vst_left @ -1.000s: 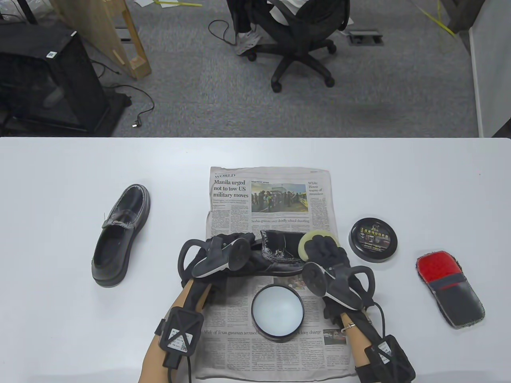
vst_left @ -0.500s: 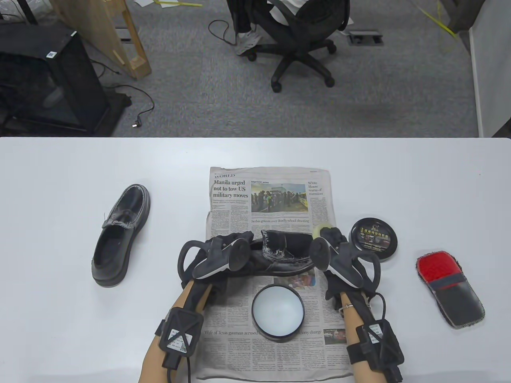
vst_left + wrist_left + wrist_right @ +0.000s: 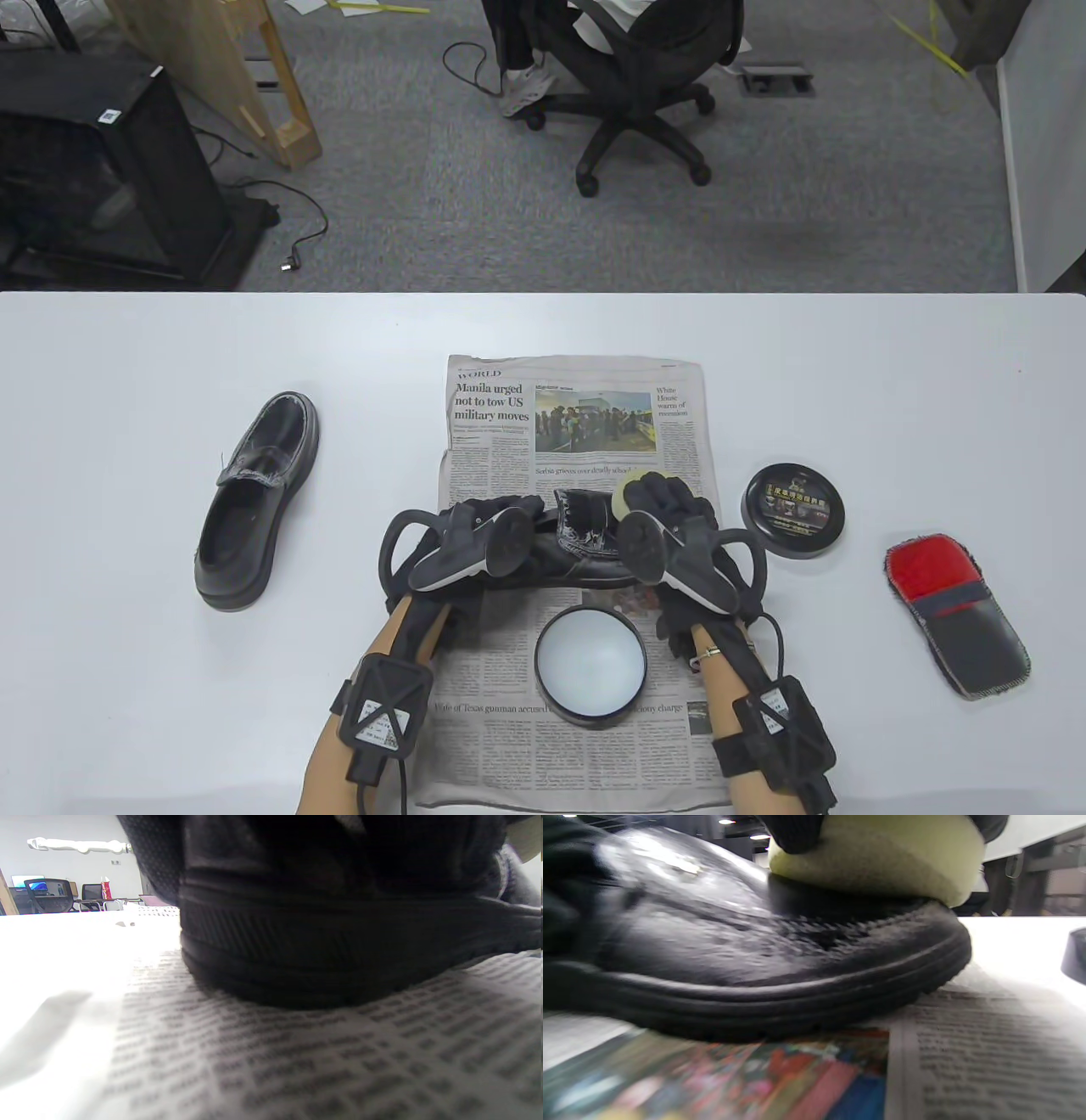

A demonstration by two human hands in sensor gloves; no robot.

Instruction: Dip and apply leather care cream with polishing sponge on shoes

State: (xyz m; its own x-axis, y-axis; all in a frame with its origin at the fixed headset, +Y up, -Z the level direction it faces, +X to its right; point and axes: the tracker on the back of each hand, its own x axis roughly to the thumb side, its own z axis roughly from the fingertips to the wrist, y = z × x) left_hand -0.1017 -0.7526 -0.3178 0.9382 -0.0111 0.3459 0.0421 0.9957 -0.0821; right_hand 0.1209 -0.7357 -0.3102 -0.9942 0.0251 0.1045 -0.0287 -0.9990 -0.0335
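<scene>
A black leather shoe (image 3: 585, 543) lies on its sole across the newspaper (image 3: 577, 424), heel to the left. My left hand (image 3: 501, 518) grips its heel end; the left wrist view shows the heel (image 3: 322, 942) close up. My right hand (image 3: 666, 505) holds a pale yellow polishing sponge (image 3: 626, 492) and presses it on the shoe's toe; the right wrist view shows the sponge (image 3: 882, 861) flat on the shiny toe (image 3: 734, 942). The open cream tin (image 3: 590, 666) with whitish cream sits on the paper in front of the shoe.
A second black shoe (image 3: 254, 501) lies on the table at the left. The tin's black lid (image 3: 793, 509) lies right of the newspaper. A red and grey polishing mitt (image 3: 959, 611) lies at the far right.
My right hand swung the sponge out to the right past the toe, then back left onto the toe. The left hand and the shoe have stayed put.
</scene>
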